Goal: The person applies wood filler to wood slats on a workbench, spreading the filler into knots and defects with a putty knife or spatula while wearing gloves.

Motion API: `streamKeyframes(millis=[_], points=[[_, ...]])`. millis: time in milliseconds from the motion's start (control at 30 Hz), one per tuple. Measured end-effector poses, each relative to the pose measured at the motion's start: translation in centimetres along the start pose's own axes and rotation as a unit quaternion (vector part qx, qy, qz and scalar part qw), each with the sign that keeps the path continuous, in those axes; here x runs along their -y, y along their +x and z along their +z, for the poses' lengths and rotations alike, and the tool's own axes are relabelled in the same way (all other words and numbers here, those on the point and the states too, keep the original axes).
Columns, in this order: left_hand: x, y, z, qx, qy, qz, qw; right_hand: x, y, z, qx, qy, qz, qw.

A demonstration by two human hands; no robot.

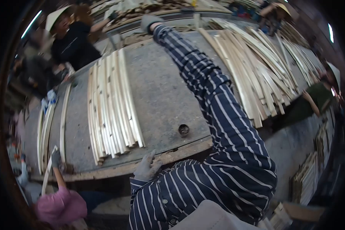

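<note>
At the table's near edge is my left hand (146, 168), in a grey glove, its fingers apart and nothing visible in it. My right arm, in a striped sleeve, stretches across the table. Beyond the far edge, my gloved right hand (150, 23) is small and blurred, so its grip cannot be made out. A row of several pale wooden strips (111, 103) lies side by side on the grey table (161, 88), left of my right arm. A small dark round container (183, 130) sits near the front edge.
A looser pile of strips (253, 69) lies right of my arm, and a few strips (65, 122) lie at the left. People stand around: one in black (74, 46), one in pink (61, 205), one in green (314, 101). Bundled wood (304, 176) is stacked lower right.
</note>
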State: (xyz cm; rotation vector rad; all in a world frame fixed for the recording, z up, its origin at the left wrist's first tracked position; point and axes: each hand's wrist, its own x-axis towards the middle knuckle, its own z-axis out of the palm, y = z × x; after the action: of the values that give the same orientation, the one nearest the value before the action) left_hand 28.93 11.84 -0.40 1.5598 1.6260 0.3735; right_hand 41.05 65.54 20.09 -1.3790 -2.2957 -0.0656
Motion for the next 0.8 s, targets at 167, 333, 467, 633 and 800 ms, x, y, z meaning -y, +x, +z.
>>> streamKeyframes(millis=[167,333,467,633,800], points=[[-1.7,2.8,0.4,0.061,0.033,0.059,0.996,-2.0,-12.2,0.0,0.054,-0.012,-0.026,0.998],[-3.1,5.1,1.1,0.107,0.073,0.071,0.989,-5.0,-25.5,2.4,0.175,0.064,-0.06,0.981],[-4.1,6.6,2.3,0.124,0.14,0.072,0.98,-4.9,-35.4,1.2,0.229,0.096,0.03,0.968],[-5.3,7.4,3.8,0.144,0.157,0.113,0.97,-8.2,-40.5,5.2,0.225,0.107,0.075,0.966],[-5.4,7.1,4.5,0.173,0.177,0.097,0.964,-7.1,-42.8,8.7,0.136,0.181,0.102,0.969]])
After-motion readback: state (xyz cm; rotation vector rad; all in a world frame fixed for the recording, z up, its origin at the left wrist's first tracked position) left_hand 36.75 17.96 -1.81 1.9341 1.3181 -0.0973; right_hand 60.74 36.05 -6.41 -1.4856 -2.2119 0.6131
